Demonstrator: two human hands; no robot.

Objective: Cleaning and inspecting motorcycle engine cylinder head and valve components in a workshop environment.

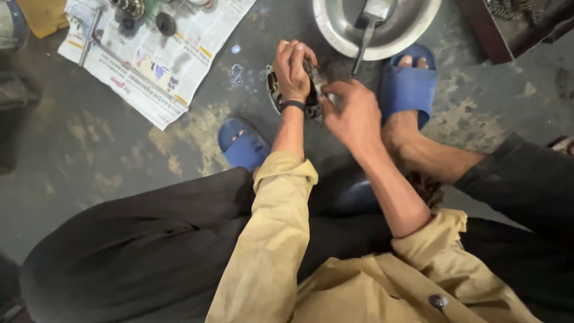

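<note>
While both hands work low over the stained grey concrete floor (pixel 89 149), the left hand (pixel 292 70) is curled shut over the top of a dark, greasy metal machine part (pixel 312 98) with a rounded pale rim, and the right hand (pixel 353 113), just beside it, closes its fingers on the part's near side. The part sits between the two hands, apparently resting on the floor between the feet in blue rubber slippers (pixel 408 87). Its oily surface looks slippery, so a hard pull or twist could make either hand slide off and knuckles strike the floor or the metal edge. If it drops, it could land on the bare toes just beyond the right hand. Past both hands lies a shallow round metal basin (pixel 335 33) holding a flat-bladed tool (pixel 368 27); a sudden jerk forward could knock it. Small gears and a rod on the spread newspaper (pixel 149 66), well left of the left hand, look safe from the work.
</note>
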